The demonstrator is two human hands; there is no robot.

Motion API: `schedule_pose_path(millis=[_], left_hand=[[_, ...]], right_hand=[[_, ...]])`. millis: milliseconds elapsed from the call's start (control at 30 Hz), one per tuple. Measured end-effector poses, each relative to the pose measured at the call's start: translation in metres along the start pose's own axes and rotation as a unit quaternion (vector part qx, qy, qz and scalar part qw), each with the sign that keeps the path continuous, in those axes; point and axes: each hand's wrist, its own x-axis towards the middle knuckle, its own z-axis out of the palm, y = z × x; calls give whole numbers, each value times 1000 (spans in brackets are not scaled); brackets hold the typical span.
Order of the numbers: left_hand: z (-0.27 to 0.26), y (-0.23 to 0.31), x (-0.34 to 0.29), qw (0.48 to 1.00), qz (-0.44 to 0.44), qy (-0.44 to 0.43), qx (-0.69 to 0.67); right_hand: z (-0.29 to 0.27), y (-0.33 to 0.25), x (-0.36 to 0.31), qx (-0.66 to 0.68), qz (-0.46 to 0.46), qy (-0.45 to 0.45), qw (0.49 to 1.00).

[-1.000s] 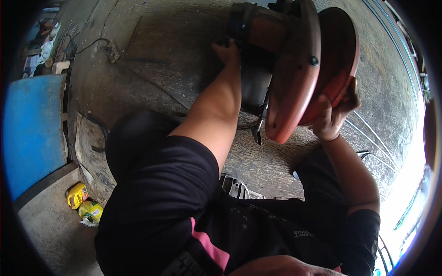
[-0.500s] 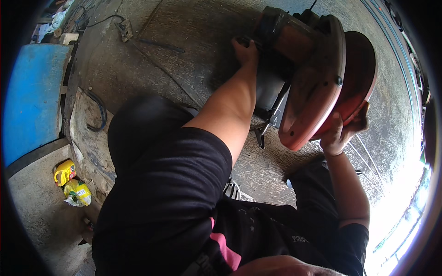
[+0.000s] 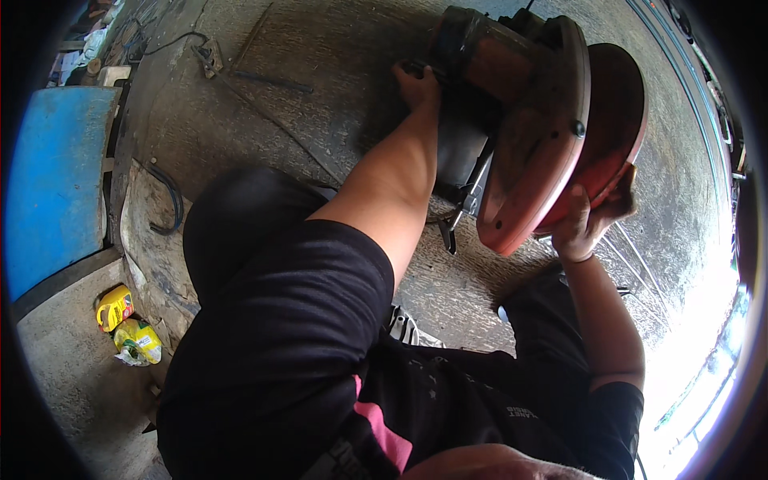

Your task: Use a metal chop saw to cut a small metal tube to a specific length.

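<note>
A red cut-off saw with a dark motor housing stands in front of me, right of centre. Its near guard is long and curved, and behind it to the right is a round red guard. My left hand is closed at a dark part by the motor, thumb up; its fingertips are partly hidden. Around the lower edge of the round guard, my right hand is wrapped, thumb on the near side. A metal clamp screw with a dark handle sticks out below the saw, towards me.
Cables and a dark rod lie on the worn floor at left. A curved black hose is beside a blue panel. A yellow bottle and a yellow bag are at lower left. Thin rods lie at right.
The whole view has shifted slightly, so the saw and both hands appear a little further left and up. Both hands keep the same places on the saw.
</note>
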Motion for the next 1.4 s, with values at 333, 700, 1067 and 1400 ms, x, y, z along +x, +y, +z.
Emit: schedule_pose_path(millis=[333,700,1067,1400], left_hand=[[2,2,-2,1000,-7,-1,-6],[1,-7,4,1000,-9,8,2],[-1,11,-5,996,-50,-34,-65],[-4,30,-12,994,-95,-57,-24]], right_hand=[[-1,-1,1,2,-4,-15,1000],[0,3,-2,1,9,7,1000],[-7,1,11,-19,-17,-18,1000],[-15,-17,99,136,-61,-16,989]])
